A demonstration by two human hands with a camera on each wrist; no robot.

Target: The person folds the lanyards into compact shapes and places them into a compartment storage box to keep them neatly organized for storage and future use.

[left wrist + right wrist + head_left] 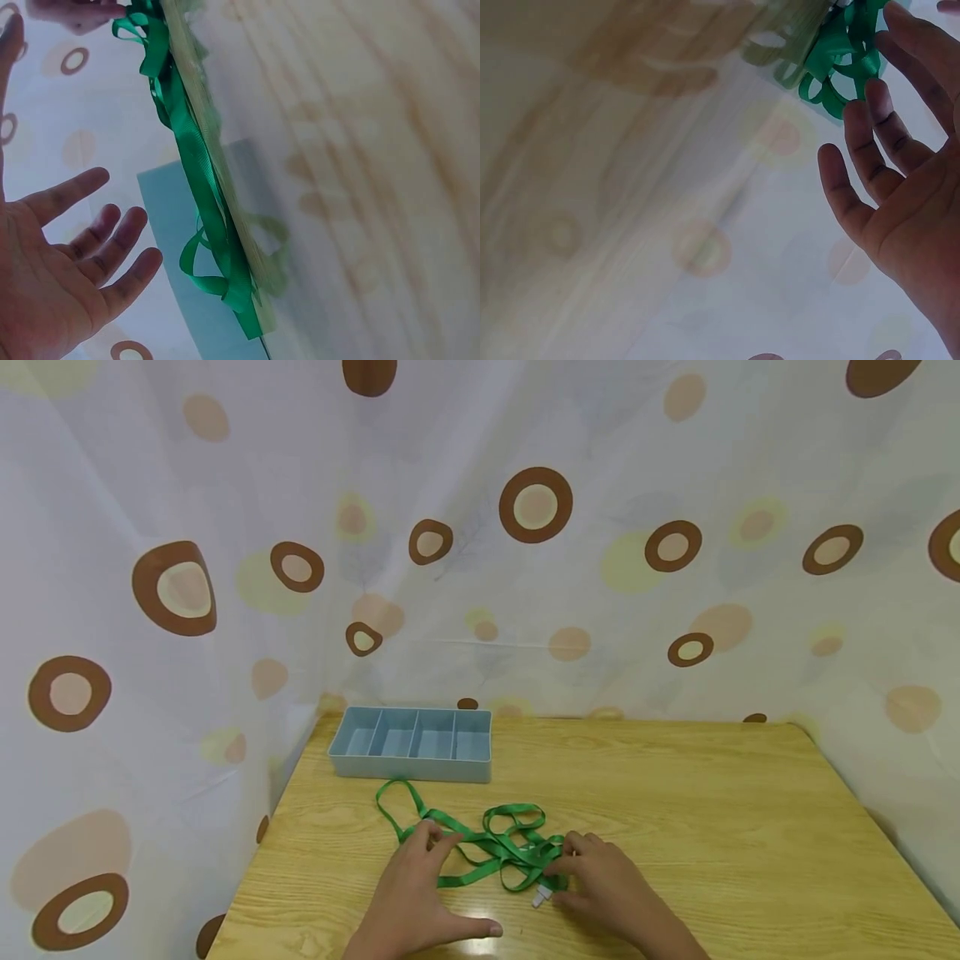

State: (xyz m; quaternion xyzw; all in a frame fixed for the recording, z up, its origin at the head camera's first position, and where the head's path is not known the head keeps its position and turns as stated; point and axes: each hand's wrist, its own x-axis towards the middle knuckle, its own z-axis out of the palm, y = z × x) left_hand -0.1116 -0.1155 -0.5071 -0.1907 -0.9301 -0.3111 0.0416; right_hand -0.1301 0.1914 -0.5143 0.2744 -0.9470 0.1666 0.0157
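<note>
A tangled green ribbon lanyard [492, 842] lies on the wooden table, with a small white clip [542, 895] at its near right side. Over its left part is the left hand [417, 893], thumb spread wide; the left wrist view shows this hand [60, 277] with parted fingers beside the ribbon [196, 161], apart from it. At the lanyard's right end is the right hand [606, 887], its fingertips close to the ribbon and clip. In the right wrist view its fingers are relaxed and parted [866, 154] near the ribbon loops [844, 56]; whether they touch is unclear.
A blue-grey tray [412, 768] with several compartments stands at the table's back left, behind the lanyard. The wooden table [712, 810] extends to the right. A white curtain [480, 585] with brown and yellow spots hangs behind and at both sides.
</note>
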